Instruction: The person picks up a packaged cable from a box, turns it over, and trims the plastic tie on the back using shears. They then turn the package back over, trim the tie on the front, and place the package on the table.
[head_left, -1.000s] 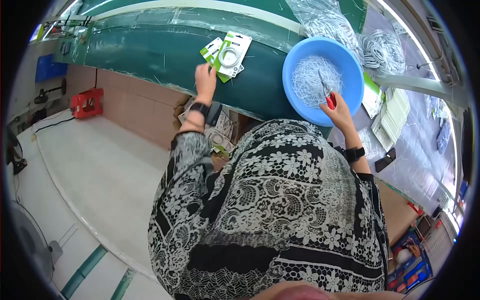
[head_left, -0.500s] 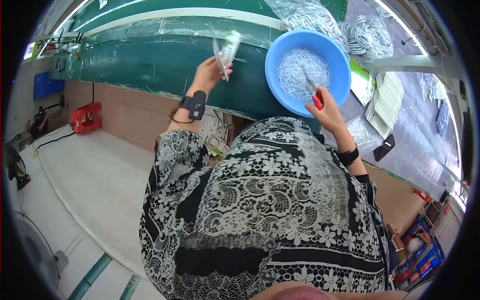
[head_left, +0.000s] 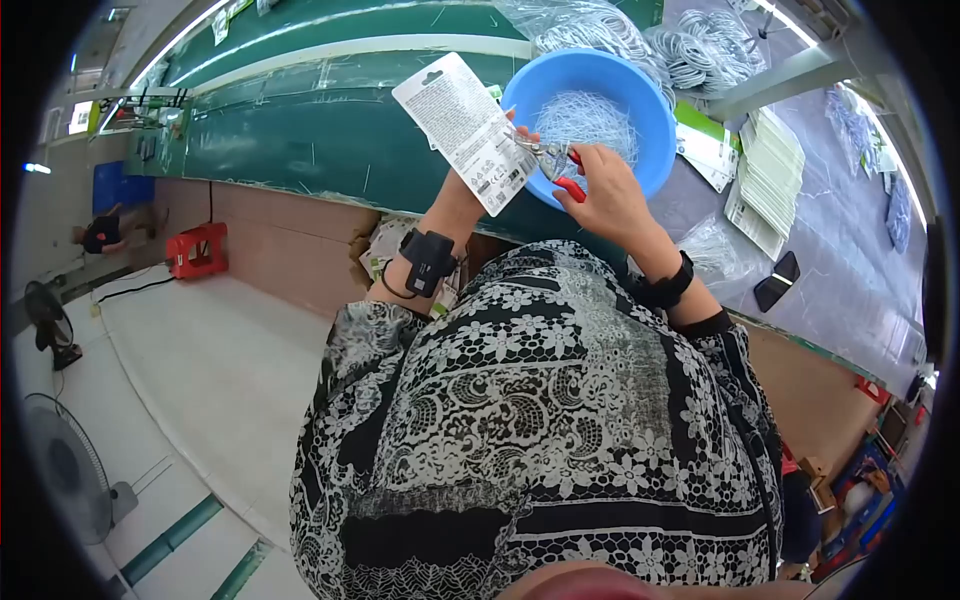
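Note:
My left hand [head_left: 458, 203] is closed on a white printed packaging card [head_left: 462, 135] with a hang hole. Most of this hand is hidden behind the card, with fingertips showing past its right edge. In my right hand [head_left: 612, 200] are red-handled pliers [head_left: 570, 187], fingers wrapped round the grips. Their metal jaws are right at the card's right edge, beside my left fingertips. Just beyond both hands stands a blue basin [head_left: 648, 100], holding a heap of thin white strips [head_left: 585, 120].
At the back right lie bagged grey cable coils [head_left: 705, 50]. Stacked cards [head_left: 770, 180] and a black phone [head_left: 777, 281] rest on the right table. Loose strips dot the green bench [head_left: 300, 130]. A red stool [head_left: 197, 251] and a fan [head_left: 65, 465] stand on the left.
My left hand has brought the card right, turning its printed side up. The pliers have come up out of the basin to the card's edge in my right hand.

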